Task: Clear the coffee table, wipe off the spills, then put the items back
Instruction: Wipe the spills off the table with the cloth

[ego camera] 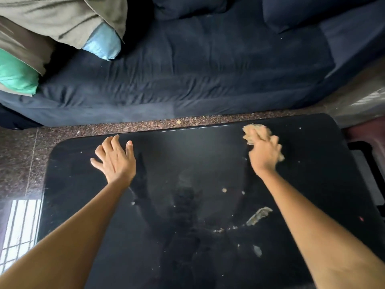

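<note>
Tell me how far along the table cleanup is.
Done: the black coffee table holds no items, so clearing looks finished. In hand: the right hand grips a tan cloth at the far edge; the left hand lies flat on the top. Left: a smeared spill and crumbs near the front remain, and no items are back yet.

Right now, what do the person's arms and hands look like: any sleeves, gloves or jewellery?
Both forearms are bare all the way to the frame edge, no sleeves showing. The left hand and right hand wear no gloves, and no rings, watch or bracelets are visible.
</note>
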The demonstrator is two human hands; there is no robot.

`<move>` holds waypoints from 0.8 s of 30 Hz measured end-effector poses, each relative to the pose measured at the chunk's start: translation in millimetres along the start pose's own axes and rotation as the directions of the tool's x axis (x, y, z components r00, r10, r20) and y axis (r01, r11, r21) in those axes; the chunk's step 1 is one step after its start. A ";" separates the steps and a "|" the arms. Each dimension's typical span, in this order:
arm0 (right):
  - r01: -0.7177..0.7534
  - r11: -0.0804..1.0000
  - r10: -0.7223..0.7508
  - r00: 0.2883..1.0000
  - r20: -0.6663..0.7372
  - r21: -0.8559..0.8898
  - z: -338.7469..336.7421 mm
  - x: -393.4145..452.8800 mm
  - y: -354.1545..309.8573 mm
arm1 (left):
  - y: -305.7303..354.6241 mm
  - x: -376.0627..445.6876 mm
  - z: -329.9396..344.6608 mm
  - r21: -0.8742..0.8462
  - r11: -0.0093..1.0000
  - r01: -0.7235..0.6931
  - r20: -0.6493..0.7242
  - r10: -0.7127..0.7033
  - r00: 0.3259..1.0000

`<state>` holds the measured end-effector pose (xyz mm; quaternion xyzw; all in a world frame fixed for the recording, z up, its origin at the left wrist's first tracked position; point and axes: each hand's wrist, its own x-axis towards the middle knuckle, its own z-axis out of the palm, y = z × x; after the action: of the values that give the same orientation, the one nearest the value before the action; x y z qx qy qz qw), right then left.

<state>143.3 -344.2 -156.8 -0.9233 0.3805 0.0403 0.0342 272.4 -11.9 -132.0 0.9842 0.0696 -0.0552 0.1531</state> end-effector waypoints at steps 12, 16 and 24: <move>0.130 0.959 -0.117 0.991 -0.067 0.254 -2.8 -68.7 -178.9 | 12.9 -5.7 8.2 -0.085 0.995 0.060 0.042 -0.056 0.998; 0.568 0.807 -0.573 0.819 -0.021 0.163 8.6 -101.0 -199.0 | 37.3 -11.3 9.6 -0.104 0.994 0.012 0.048 -0.007 0.999; 0.576 0.807 -0.573 0.817 -0.060 0.129 -2.2 -39.0 -129.5 | 83.9 -4.5 22.9 -0.064 0.995 -0.071 0.068 0.075 0.995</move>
<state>207.1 -225.4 -146.5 -0.9906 0.0857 -0.0075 0.1063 278.9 -98.7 -128.5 0.9784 0.0297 -0.0821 0.1876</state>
